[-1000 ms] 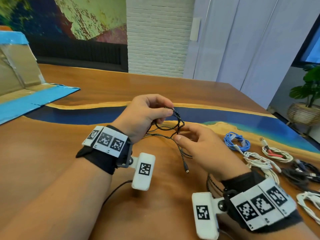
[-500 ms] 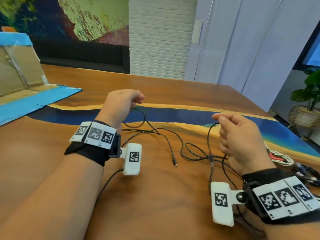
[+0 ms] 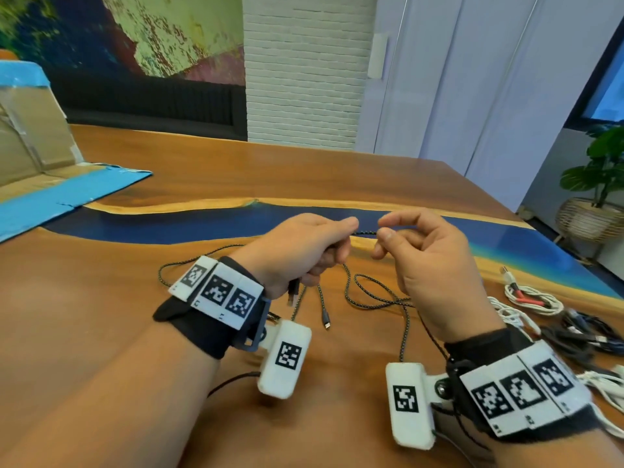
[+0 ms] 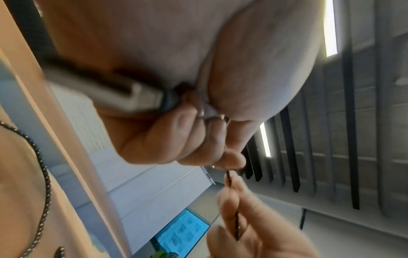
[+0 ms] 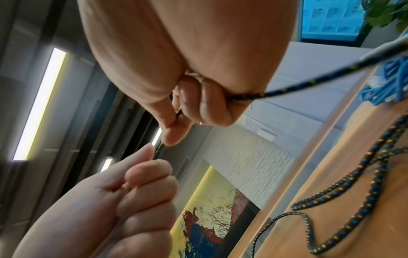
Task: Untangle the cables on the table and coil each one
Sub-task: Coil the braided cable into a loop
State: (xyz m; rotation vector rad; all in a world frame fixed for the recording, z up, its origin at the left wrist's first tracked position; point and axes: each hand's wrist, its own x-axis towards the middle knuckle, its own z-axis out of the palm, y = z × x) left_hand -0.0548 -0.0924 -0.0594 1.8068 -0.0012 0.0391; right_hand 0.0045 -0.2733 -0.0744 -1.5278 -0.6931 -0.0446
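Note:
A black braided cable runs in a short taut stretch between both hands above the table. My left hand pinches it at thumb and forefinger, with its other fingers curled round it, and the silver USB plug hangs below the palm. My right hand pinches the same cable between thumb and forefinger. The rest of the cable lies in loose crossing loops on the wooden table, ending in a small plug. In the left wrist view the USB plug sticks out of the fist.
Several cables lie at the table's right edge: a white one with red, a black bundle, more white ones. A blue cable shows in the right wrist view. A cardboard box with blue tape stands far left.
Half a second ago the hands were spread wide apart with the cable between them. They have since come together, and only a short length now spans them.

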